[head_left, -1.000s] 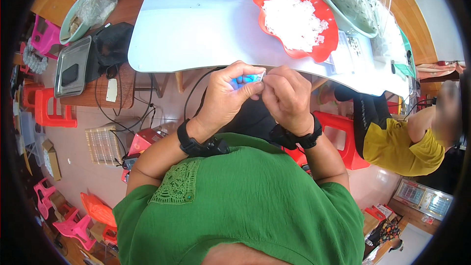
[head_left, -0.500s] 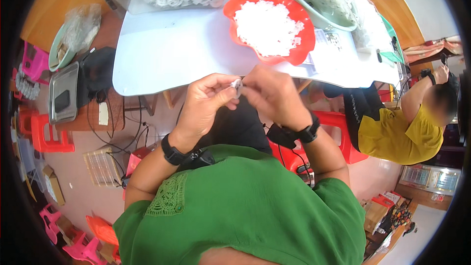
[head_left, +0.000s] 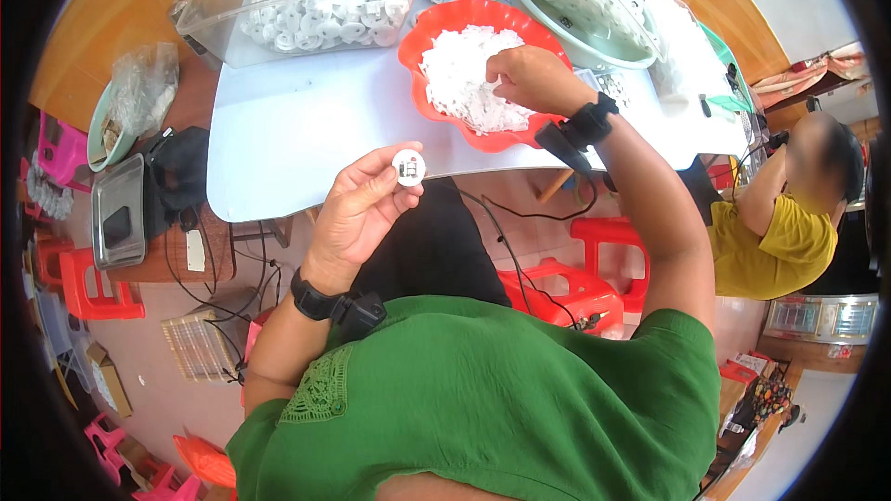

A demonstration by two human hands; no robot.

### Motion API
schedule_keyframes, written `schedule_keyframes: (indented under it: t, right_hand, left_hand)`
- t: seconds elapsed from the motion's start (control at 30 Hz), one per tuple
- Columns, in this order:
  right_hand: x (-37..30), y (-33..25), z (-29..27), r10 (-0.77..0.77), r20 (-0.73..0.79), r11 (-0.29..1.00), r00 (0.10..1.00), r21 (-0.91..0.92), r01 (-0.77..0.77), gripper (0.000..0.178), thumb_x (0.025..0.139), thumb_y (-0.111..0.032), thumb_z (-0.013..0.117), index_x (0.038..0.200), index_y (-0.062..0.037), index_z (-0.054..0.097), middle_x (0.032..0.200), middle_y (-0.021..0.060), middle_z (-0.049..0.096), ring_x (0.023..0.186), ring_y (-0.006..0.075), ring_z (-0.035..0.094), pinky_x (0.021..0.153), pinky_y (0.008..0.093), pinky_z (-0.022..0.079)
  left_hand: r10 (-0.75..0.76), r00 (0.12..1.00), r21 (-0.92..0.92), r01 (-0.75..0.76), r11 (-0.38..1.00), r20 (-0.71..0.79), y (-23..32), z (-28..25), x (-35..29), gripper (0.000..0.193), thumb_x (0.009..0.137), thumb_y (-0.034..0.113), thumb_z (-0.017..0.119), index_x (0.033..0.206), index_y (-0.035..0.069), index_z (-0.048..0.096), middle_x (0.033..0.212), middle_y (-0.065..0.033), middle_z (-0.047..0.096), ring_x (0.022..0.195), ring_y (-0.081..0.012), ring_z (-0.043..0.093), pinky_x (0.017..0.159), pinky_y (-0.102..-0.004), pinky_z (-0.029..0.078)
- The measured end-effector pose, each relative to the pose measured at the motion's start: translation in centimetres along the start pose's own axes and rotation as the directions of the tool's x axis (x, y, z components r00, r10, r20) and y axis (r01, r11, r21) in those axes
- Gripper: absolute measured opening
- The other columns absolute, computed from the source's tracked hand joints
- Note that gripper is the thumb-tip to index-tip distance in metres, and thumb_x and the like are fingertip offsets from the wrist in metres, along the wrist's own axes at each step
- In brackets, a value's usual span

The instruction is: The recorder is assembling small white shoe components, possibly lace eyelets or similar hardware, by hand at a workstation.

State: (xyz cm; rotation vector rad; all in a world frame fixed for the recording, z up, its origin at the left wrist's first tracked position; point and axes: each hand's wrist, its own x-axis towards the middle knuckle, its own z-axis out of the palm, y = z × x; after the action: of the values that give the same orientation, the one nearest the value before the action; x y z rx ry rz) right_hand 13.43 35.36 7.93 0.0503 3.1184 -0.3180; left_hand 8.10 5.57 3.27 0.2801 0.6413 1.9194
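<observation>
Pinched between the thumb and fingers of my left hand [head_left: 357, 209] is a small round white plastic disc [head_left: 409, 163] with dark cutouts, held in front of the table's near edge. My right hand [head_left: 536, 82] is over the red wavy-rimmed bowl [head_left: 415, 48], its curled fingertips at the heap of small white plastic pieces [head_left: 464, 74]. Whether those fingers hold a piece is hidden. Behind the bowl, a clear plastic bin [head_left: 209, 28] holds many similar white discs.
A pale green basin [head_left: 603, 57] with a bag of white parts stands at the back right of the light table [head_left: 306, 121]. Red stools [head_left: 566, 292] and cables are below it. On the left, a metal tray [head_left: 121, 246] holds a phone. A person in yellow [head_left: 780, 241] sits at right.
My right hand has left the disc and moved up and forward to the red bowl. My left hand keeps the disc, now lower, left and facing up. The view has shifted slightly.
</observation>
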Motion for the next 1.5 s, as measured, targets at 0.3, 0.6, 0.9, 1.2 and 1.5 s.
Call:
schedule_keyframes:
  t: [0.3, 0.6, 0.9, 1.2, 1.5]
  right_hand:
    - [1.6, -0.7, 0.5, -0.036, -0.04, 0.995, 0.999, -0.091, 0.032, 0.01, 0.069, -0.008, 0.057, 0.075, -0.0051, 0.065, 0.072, 0.0137, 0.064, 0.07, 0.0323, 0.061, 0.063, 0.0413, 0.048]
    - [0.3, 0.4, -1.5, 0.106, -0.101, 0.991, 0.989, -0.077, -0.114, 0.005, 0.066, -0.004, 0.059, 0.067, -0.0001, 0.058, 0.066, 0.0176, 0.06, 0.064, 0.034, 0.059, 0.06, 0.0422, 0.046]
    - [-3.3, -5.7, -5.0, 0.144, -0.293, 0.887, 0.945, 0.461, 0.007, 0.015, 0.073, 0.005, 0.052, 0.083, 0.0024, 0.062, 0.066, 0.0107, 0.056, 0.055, 0.0194, 0.051, 0.055, 0.0297, 0.043]
    - [-7.3, -13.5, -0.6, 0.121, -0.44, 0.792, 0.89, 0.583, 0.18, 0.013, 0.073, 0.004, 0.063, 0.085, 0.0002, 0.062, 0.078, 0.008, 0.054, 0.061, 0.0148, 0.055, 0.054, 0.0261, 0.045]
    - [-7.2, -15.8, 3.0, 0.37, -0.311, 0.507, 0.875, 0.857, 0.091, 0.018, 0.07, -0.001, 0.073, 0.084, 0.0016, 0.062, 0.079, 0.006, 0.059, 0.059, 0.0086, 0.056, 0.054, 0.0216, 0.046]
  left_hand:
    - [0.007, 1.0, -0.05, -0.006, 0.999, 0.021, 0.0, -0.6, 0.0, 0.039, 0.091, 0.009, 0.056, 0.126, -0.005, 0.049, 0.103, -0.0133, 0.061, 0.087, -0.0168, 0.06, 0.075, -0.0269, 0.051]
    - [0.02, 0.996, -0.089, -0.012, 0.996, 0.084, -0.5, -0.6, -0.3, 0.043, 0.09, 0.013, 0.059, 0.127, -0.005, 0.048, 0.107, -0.0168, 0.059, 0.087, -0.0173, 0.057, 0.074, -0.0264, 0.048]
    - [0.047, 0.992, -0.082, -0.037, 0.996, 0.121, -0.8, -0.2, -0.8, 0.041, 0.09, 0.014, 0.059, 0.126, -0.004, 0.05, 0.109, -0.0183, 0.059, 0.087, -0.017, 0.059, 0.074, -0.0267, 0.05]
    - [0.107, 0.99, 0.125, -0.118, 0.985, 0.095, -1.0, 0.9, -1.5, 0.036, 0.091, 0.01, 0.056, 0.124, -0.003, 0.052, 0.109, -0.0152, 0.062, 0.087, -0.0149, 0.061, 0.075, -0.0268, 0.052]
    - [0.172, 0.979, 0.244, -0.195, 0.95, 0.113, -1.1, 2.0, -2.1, 0.032, 0.091, 0.008, 0.056, 0.122, -0.002, 0.055, 0.108, -0.0082, 0.062, 0.09, -0.0139, 0.06, 0.076, -0.0267, 0.051]
